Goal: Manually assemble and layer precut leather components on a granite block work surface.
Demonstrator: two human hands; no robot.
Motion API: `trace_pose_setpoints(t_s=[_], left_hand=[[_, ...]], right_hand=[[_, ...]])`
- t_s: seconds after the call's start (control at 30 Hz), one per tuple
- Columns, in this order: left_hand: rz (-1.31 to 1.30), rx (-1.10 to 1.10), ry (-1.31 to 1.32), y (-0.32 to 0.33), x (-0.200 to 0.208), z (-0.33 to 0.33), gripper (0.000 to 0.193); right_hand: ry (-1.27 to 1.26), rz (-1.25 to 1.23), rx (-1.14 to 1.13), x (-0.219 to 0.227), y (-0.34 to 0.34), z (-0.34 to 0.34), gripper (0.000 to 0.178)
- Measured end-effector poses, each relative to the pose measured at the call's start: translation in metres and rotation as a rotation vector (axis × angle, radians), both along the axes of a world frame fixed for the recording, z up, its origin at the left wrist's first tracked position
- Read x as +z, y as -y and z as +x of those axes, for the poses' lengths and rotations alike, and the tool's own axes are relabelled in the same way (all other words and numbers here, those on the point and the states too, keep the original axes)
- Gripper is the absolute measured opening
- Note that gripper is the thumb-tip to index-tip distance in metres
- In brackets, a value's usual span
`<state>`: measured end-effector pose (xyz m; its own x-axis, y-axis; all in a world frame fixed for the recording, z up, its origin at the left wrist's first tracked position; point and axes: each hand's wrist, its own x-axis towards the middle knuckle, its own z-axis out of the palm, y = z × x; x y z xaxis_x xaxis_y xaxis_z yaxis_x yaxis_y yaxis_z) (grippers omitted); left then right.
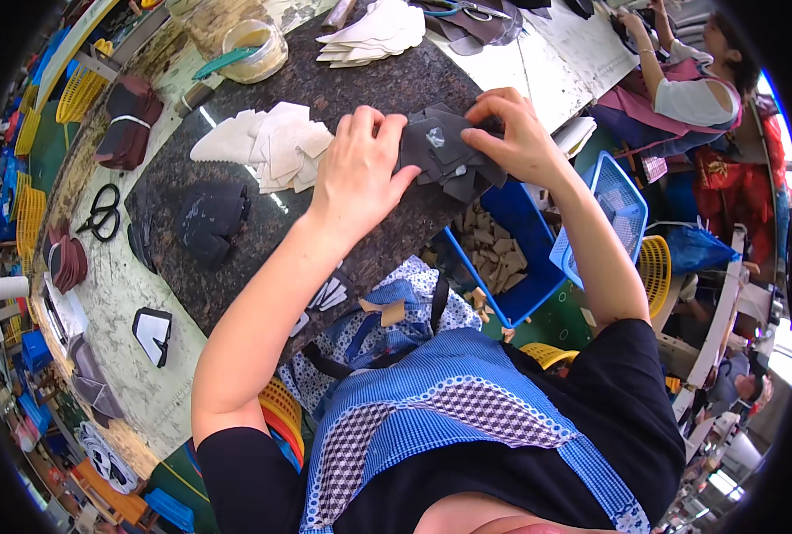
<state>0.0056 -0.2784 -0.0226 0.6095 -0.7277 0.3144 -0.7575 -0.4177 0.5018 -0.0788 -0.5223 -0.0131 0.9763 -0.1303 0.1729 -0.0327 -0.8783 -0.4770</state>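
Observation:
A loose stack of dark grey cut pieces (440,147) lies on the dark stone slab, with a pale shiny smear on top. My left hand (356,169) is beside the stack's left edge, thumb and fingers apart. At the right edge my right hand (520,133) has its thumb and bent forefinger closed on a dark piece. Fanned beige cut pieces (276,147) lie just left of my left hand. Further left is another dark stack (209,222), with whitish marks on top.
The stone slab (342,89) rests on a worn table (129,294). Around it are a glue tub (253,55), black scissors (104,214), banded maroon pieces (130,122) and pale pieces (378,31). A blue bin (536,294) holds beige scraps below the right edge. A co-worker (681,93) sits far right.

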Motion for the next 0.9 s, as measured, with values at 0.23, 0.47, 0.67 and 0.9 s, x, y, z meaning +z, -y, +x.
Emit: trace_pose_setpoints(t_s=[0.23, 0.47, 0.67, 0.9], left_hand=[[-0.007, -0.116, 0.017, 0.002, 0.016, -0.008, 0.048], [-0.642, -0.013, -0.784, 0.023, 0.054, -0.002, 0.026], [-0.773, -0.068, -1.501, 0.016, 0.04, 0.019, 0.031], [-0.267, 0.087, 0.144, 0.012, 0.03, 0.032, 0.051]], right_hand=[[-0.241, 0.836, -0.121, 0.034, -0.003, -0.003, 0.027], [0.135, 1.2, 0.192, 0.091, -0.022, -0.002, 0.037], [0.092, 1.068, -0.132, 0.036, 0.012, 0.0, 0.043], [0.036, 0.719, -0.05, -0.002, 0.0, -0.004, 0.027]])
